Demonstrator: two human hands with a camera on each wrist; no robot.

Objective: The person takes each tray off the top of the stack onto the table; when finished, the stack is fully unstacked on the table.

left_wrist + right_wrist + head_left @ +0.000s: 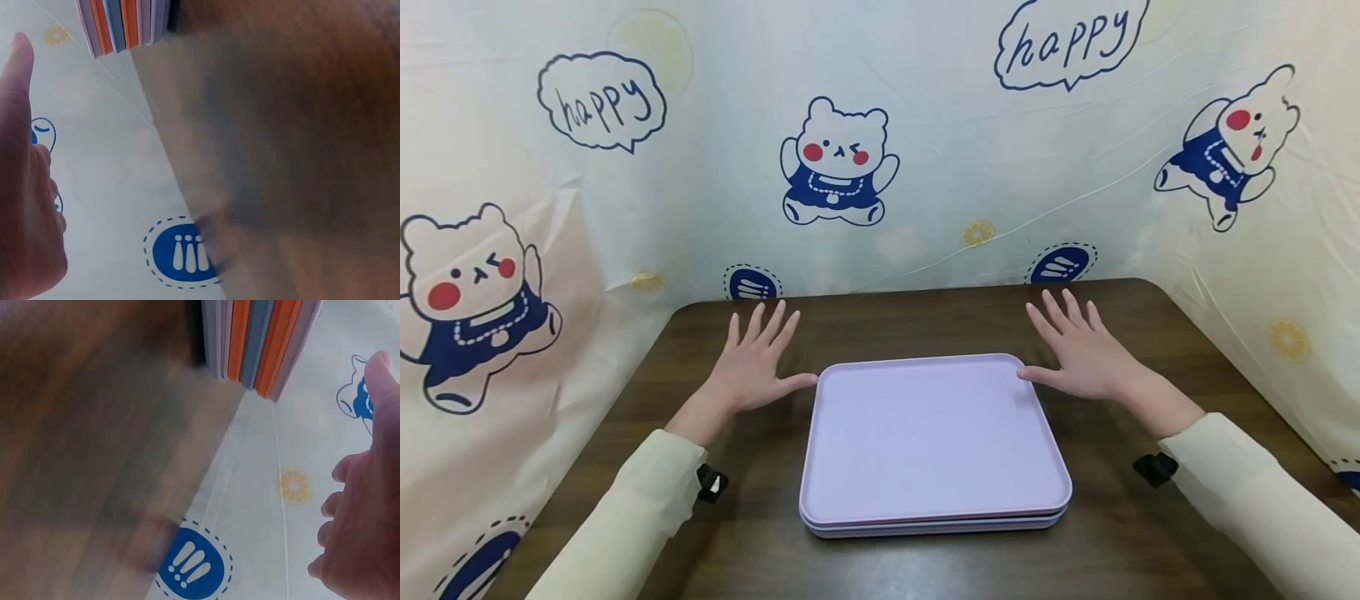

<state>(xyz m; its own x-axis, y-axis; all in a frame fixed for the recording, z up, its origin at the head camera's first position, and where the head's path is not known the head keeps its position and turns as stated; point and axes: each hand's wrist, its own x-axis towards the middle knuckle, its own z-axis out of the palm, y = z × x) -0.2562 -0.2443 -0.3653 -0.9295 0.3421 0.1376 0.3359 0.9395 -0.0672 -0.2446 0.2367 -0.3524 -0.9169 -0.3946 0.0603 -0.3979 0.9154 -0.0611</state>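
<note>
Here on the left, the left hand (752,371) is out toward the table's (880,325) far left corner, fingers fanned wide, thumb pointing at the tray stack (936,442). That stack sits midway between the table's side edges — lilac on top, orange and grey-blue layers below. And the right hand (1086,362) — toward the far right corner, fingers spread wide, thumb aimed inward.

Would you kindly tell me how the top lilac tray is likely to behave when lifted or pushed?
The top lilac tray looks stiff: it lies flat with an even rim. Its broad, flat shape makes rolling unlikely. It may slide on the stack beneath, as its surface appears smooth.
</note>
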